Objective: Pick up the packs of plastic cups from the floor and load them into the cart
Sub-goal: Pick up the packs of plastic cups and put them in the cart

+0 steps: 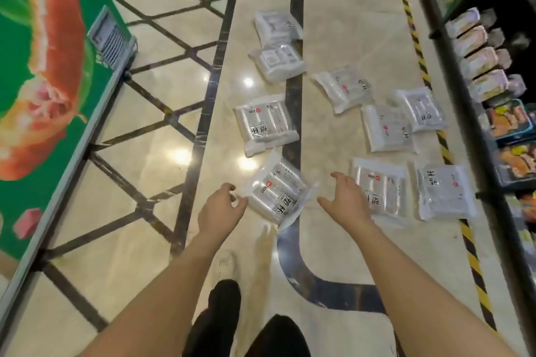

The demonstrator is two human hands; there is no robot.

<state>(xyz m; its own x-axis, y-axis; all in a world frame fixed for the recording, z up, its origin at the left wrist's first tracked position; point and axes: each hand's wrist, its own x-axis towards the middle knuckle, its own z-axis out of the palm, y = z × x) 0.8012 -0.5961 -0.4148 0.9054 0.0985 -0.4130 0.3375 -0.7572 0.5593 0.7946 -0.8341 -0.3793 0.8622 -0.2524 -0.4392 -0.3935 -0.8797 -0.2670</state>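
Several clear packs of plastic cups lie scattered on the shiny tiled floor. The nearest pack (275,191) lies tilted between my two hands. My left hand (222,207) is at its left edge, fingers curled and touching the wrapper. My right hand (346,200) is open, a little to the right of that pack, and overlaps the near-left edge of another pack (383,185). More packs lie beyond, such as one at the middle (265,123) and one at the far right (445,195). No cart is in view.
A green freezer cabinet (52,90) with a food picture stands along the left. Shelves of packaged goods (490,72) line the right, behind a yellow-black floor stripe (417,46). My legs and a white shoe (227,265) are below my arms.
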